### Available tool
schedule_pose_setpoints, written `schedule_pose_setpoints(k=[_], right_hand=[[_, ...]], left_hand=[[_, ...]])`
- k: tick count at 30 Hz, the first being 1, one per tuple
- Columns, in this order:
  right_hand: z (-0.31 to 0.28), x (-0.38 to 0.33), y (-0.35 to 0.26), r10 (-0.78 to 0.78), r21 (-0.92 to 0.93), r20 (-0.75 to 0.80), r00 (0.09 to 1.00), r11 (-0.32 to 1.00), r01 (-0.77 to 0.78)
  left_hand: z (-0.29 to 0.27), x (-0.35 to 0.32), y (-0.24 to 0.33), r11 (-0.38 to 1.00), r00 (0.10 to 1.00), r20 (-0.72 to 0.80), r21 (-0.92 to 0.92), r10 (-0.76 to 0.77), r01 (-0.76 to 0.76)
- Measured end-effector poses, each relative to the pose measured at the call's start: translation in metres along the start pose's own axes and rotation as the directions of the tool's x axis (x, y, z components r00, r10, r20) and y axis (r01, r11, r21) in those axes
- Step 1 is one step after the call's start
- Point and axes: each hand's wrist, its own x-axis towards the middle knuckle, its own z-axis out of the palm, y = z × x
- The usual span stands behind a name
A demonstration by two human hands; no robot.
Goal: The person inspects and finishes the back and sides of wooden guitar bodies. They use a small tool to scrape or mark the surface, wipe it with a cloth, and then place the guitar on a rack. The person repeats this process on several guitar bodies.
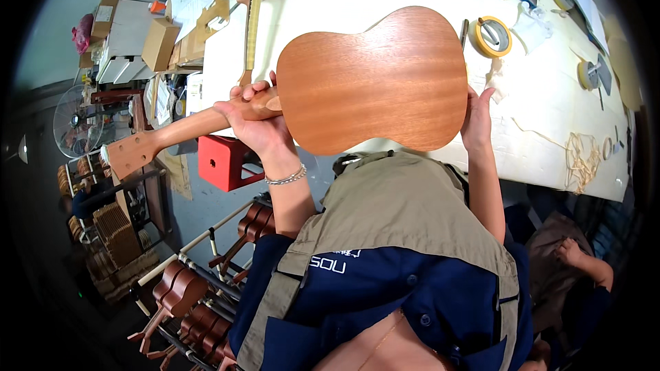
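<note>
A ukulele [375, 86] of plain brown wood is held back side up above the near edge of the white table. My left hand [256, 115] is closed round its neck close to the heel, the palm turned up and the fingers showing past the neck. The headstock [134, 152] points out to the left. At the opposite end, my right hand [477, 118] grips the rounded rim of the body, with the thumb on the outside and the other fingers partly hidden behind it. The front of the instrument faces away and cannot be seen.
Another ukulele [254, 20] lies at the far left of the white table [543, 96]. Yellow tape [509, 40] and masking strips [583, 158] are at right. A red stool [221, 163] stands below; racked ukuleles [180, 288] are lower left. Another person [574, 254] is at lower right.
</note>
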Motion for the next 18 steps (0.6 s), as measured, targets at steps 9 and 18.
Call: schedule_pose_setpoints(k=[9,18], right_hand=[[0.004,0.0,0.001,0.04,-0.003,-0.014,0.999,0.999,-0.04],[-0.008,0.0,0.014,0.005,-0.037,0.007,1.0,0.999,-0.004]], left_hand=[[0.007,-0.005,0.0,0.997,0.995,0.08,0.054,-0.053,0.049],[-0.007,-0.002,0.021,0.787,0.964,0.206,0.616,-0.166,0.004]])
